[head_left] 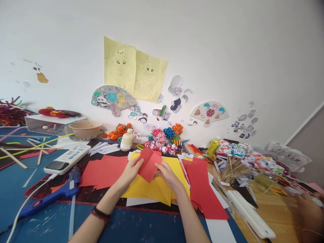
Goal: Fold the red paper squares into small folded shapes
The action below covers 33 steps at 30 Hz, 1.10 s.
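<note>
A small piece of red paper [150, 166] with a crease down it is held up between both my hands. On its left edge, my left hand [132, 170] pinches it with the thumb in front. My right hand [167, 174] grips the lower right edge, thumb on top and fingers behind. Under the hands lie yellow paper sheets [152, 190]. To the left is a spread of red sheets [105, 170], and more red paper [202, 189] lies to the right.
A blue glue gun [63, 189] and a white power strip [68, 158] with a cable lie left. Behind stand a cream bottle [127, 140] and pipe-cleaner flowers [168, 135]. A white tool [250, 212] lies right, near another person's hand [310, 209].
</note>
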Available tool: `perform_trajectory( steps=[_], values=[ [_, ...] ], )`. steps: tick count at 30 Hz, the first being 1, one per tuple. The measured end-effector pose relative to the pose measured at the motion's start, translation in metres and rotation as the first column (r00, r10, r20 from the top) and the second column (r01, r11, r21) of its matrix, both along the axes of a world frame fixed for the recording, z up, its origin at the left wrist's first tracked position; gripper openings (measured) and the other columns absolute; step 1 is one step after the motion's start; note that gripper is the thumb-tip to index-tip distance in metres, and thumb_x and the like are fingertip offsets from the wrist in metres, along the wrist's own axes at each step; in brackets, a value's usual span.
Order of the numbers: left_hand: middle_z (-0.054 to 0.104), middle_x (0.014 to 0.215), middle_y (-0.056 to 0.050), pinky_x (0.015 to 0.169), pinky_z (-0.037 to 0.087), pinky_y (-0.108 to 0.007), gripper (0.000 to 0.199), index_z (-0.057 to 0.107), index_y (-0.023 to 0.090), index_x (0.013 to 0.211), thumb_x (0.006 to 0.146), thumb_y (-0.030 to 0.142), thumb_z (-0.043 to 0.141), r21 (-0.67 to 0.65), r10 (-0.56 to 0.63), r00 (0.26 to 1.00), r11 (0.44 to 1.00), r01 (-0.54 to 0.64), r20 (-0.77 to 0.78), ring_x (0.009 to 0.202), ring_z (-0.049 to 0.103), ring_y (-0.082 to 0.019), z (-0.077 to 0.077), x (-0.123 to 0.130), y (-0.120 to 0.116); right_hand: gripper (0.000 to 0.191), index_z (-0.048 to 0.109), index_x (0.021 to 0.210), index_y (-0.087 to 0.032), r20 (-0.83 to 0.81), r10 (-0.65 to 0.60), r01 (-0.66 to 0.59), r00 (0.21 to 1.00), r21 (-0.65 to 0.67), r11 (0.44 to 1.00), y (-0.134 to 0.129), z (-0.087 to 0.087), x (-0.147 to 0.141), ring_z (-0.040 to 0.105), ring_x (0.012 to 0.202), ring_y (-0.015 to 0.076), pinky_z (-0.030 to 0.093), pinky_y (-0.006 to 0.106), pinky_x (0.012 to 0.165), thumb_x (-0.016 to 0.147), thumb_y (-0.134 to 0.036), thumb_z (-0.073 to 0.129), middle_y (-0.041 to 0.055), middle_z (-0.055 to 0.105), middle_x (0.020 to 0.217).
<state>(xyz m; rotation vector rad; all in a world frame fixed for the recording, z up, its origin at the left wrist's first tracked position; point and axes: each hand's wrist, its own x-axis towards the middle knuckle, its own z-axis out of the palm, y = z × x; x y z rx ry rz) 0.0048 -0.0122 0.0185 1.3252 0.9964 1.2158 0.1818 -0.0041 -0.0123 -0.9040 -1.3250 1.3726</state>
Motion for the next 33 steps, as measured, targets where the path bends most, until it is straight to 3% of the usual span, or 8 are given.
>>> perform_trajectory(
  steps=[6,9,12,14,16,19,23,33],
  values=[
    [0.071,0.087,-0.009,0.071,0.049,-0.032,0.045,0.067,0.013,0.094,0.077,0.053,0.056,0.006,-0.077,0.996,0.997,0.077,0.044,0.084,0.064,-0.025,-0.005,-0.008,0.005,0.041,0.066,0.1,-0.015,-0.069,0.006,-0.005,0.998,0.019,1.0,-0.006,0.006,-0.006,0.065,0.085,0.0237,0.05,0.036,0.078,0.071,-0.043,0.072,0.0087,0.07,0.093],
    [0.069,0.083,-0.005,0.068,0.047,-0.03,0.039,0.062,0.016,0.1,0.078,0.048,0.057,0.157,0.109,0.991,0.983,-0.096,-0.078,0.076,0.063,-0.02,-0.009,-0.011,0.009,0.042,0.068,0.098,-0.014,-0.107,-0.015,0.017,0.994,0.022,1.0,-0.009,0.008,-0.009,0.065,0.087,0.0261,0.049,0.038,0.081,0.068,-0.042,0.076,0.0095,0.071,0.093],
    [0.067,0.094,-0.005,0.075,0.045,-0.033,0.029,0.06,0.021,0.104,0.081,0.039,0.057,0.51,0.445,0.849,0.82,-0.259,-0.285,0.084,0.06,-0.021,-0.01,-0.011,0.008,0.039,0.069,0.098,-0.013,-0.129,-0.055,0.059,0.99,0.031,0.998,-0.01,0.008,-0.014,0.065,0.082,0.0248,0.05,0.037,0.076,0.07,-0.04,0.075,0.0096,0.071,0.093],
    [0.065,0.105,-0.007,0.082,0.042,-0.037,0.023,0.06,0.022,0.104,0.085,0.032,0.052,0.693,0.583,0.705,0.698,-0.18,-0.403,0.095,0.057,-0.024,-0.01,-0.007,0.005,0.036,0.069,0.097,-0.013,-0.151,-0.09,0.096,0.984,0.037,0.995,-0.009,0.007,-0.017,0.064,0.079,0.023,0.05,0.035,0.074,0.071,-0.038,0.074,0.0095,0.071,0.093],
    [0.063,0.112,-0.008,0.085,0.039,-0.039,0.024,0.06,0.022,0.108,0.089,0.028,0.045,0.767,0.638,0.59,0.64,-0.049,-0.494,0.102,0.055,-0.025,-0.012,-0.001,0.0,0.034,0.069,0.095,-0.012,-0.181,-0.123,0.134,0.976,0.053,0.99,-0.007,0.006,-0.02,0.063,0.076,0.0211,0.049,0.034,0.073,0.071,-0.036,0.074,0.0088,0.071,0.092],
    [0.061,0.118,-0.01,0.084,0.038,-0.038,0.031,0.055,0.02,0.118,0.092,0.03,0.041,0.772,0.644,0.518,0.633,0.051,-0.563,0.104,0.055,-0.025,-0.017,0.008,-0.004,0.03,0.069,0.088,-0.012,-0.191,-0.168,0.191,0.967,0.108,0.976,-0.004,0.004,-0.021,0.06,0.073,0.0184,0.048,0.03,0.07,0.068,-0.033,0.077,0.0066,0.07,0.085],
    [0.062,0.118,-0.01,0.086,0.038,-0.037,0.035,0.051,0.019,0.121,0.092,0.036,0.042,0.742,0.589,0.542,0.662,0.101,-0.599,0.106,0.055,-0.024,-0.022,0.011,-0.001,0.027,0.069,0.082,-0.011,-0.196,-0.17,0.192,0.966,0.096,0.977,-0.002,0.003,-0.017,0.058,0.069,0.0171,0.046,0.029,0.068,0.067,-0.031,0.078,0.0053,0.068,0.079],
    [0.062,0.116,-0.011,0.09,0.037,-0.039,0.037,0.046,0.017,0.125,0.09,0.03,0.046,0.719,0.52,0.603,0.682,0.132,-0.604,0.106,0.055,-0.025,-0.023,0.011,-0.001,0.029,0.069,0.095,-0.015,-0.23,0.029,-0.013,0.973,0.071,0.997,-0.005,0.006,-0.015,0.063,0.085,0.0227,0.047,0.034,0.079,0.069,-0.027,0.076,0.0081,0.07,0.095]
  ],
)
